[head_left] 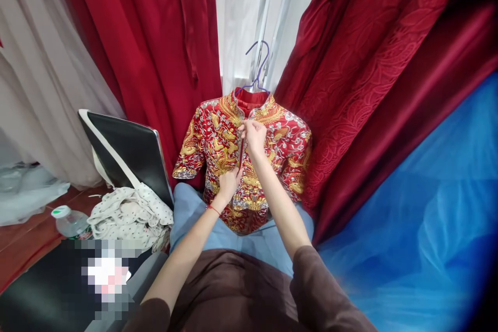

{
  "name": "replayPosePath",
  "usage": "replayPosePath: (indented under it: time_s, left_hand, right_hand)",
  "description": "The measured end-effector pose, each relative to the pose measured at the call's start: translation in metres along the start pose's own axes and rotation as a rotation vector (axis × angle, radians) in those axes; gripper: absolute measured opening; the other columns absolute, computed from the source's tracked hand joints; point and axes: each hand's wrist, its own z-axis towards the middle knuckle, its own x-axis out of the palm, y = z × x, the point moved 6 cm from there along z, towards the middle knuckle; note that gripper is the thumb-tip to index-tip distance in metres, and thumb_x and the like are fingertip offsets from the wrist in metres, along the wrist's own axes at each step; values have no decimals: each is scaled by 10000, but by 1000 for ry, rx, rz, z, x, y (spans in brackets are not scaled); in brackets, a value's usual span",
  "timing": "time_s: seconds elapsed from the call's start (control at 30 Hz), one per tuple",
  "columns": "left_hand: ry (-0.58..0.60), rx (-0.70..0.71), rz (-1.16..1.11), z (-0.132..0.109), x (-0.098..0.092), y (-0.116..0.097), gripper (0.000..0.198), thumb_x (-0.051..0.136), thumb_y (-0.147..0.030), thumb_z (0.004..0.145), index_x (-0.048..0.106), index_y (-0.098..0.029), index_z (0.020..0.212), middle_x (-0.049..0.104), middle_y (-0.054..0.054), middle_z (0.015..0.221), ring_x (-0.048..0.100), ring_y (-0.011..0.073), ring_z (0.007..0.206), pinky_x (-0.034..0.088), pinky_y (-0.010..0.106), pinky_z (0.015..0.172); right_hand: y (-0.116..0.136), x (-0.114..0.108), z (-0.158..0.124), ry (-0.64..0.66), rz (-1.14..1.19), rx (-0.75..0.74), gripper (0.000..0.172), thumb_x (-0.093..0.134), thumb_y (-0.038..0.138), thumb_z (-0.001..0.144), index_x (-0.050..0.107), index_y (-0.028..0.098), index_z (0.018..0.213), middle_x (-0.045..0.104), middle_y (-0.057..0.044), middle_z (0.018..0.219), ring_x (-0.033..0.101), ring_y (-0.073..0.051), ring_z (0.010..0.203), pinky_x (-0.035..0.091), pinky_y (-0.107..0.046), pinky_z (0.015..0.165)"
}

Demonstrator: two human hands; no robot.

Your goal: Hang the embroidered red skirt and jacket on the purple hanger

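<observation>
An embroidered red and gold jacket [220,137] with a stand collar and short sleeves hangs on a purple wire hanger [259,80], its lower part between my knees. A front opening runs down its middle. My right hand [254,136] is closed in a pinch at the top of that opening, just below the collar. Lower down, my left hand [229,184] grips the edge of the same opening with closed fingers. A thin red string circles my left wrist. Whether either hand holds a small fastener is too small to tell.
Dark red gowns [155,36] hang behind and to the right, beside a bright blue fabric [420,218]. At left stand a black chair back [128,150], a dotted cloth bag [128,212] and a plastic bottle [70,223]. A blurred patch covers something at lower left.
</observation>
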Motion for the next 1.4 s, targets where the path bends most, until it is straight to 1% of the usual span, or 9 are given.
replayPosePath:
  time_s: [0.2,0.47,0.63,0.83,0.93,1.03,1.13,1.23,1.4]
  left_hand:
    - [37,-16,48,7,-1,-3,496,287,-483,1052,686,-188,1074,774,127,974,744,236,914,433,255,698]
    - [92,-39,18,8,5,9,500,326,-516,1033,711,-202,1092,772,143,968,739,259,955,455,284,742]
    - [70,-74,-1,0,9,14,472,328,-506,1036,691,-223,1139,771,122,967,738,253,936,457,288,748]
    - [93,-25,11,5,4,11,466,347,-516,1030,689,-208,952,755,92,875,724,236,873,420,277,702]
    - [28,50,-44,19,-21,7,438,388,-511,1020,660,-200,875,724,60,844,692,185,799,414,255,680]
    - [-218,144,-137,43,-76,-5,337,428,-457,1014,626,-190,1067,686,84,1112,676,157,859,450,248,706]
    - [-389,339,-152,69,-135,-31,351,419,-347,1017,532,-179,1304,528,131,1423,627,201,1134,496,278,819]
    - [-383,517,-50,92,-170,-56,399,443,-248,996,483,-144,1379,487,151,1468,522,252,1289,499,318,907]
    - [-263,534,126,112,-183,-60,243,443,-200,988,640,-114,1102,616,155,1196,610,250,1059,506,336,811]
  right_hand:
    - [2,2,1,-7,-18,-35,177,531,168,844,596,171,679,659,23,597,426,-46,413,342,-188,459]
    - [-22,-5,-5,75,-155,-67,298,583,478,885,653,191,849,636,31,590,441,-72,398,341,-210,427]
    - [-29,-15,15,50,-307,-33,285,573,381,874,667,174,702,592,33,503,467,-93,385,405,-236,484]
    - [-28,-25,30,68,-550,25,364,551,368,905,689,175,629,594,15,484,529,-122,394,472,-282,598]
    - [-30,-35,33,61,-632,29,459,561,489,916,682,187,593,576,7,457,536,-129,402,479,-290,626]
    - [-31,-42,34,46,-683,1,493,566,574,900,681,201,600,568,-4,443,560,-150,443,482,-295,634]
    - [-27,-42,32,23,-760,-62,497,547,573,908,654,217,577,570,-20,449,590,-178,517,475,-302,645]
    - [-21,-38,27,16,-848,-94,478,543,525,912,608,230,541,580,-31,472,601,-193,581,451,-305,655]
    - [-9,-30,18,45,-874,-113,479,565,581,885,622,224,571,628,-36,542,611,-198,641,434,-298,670]
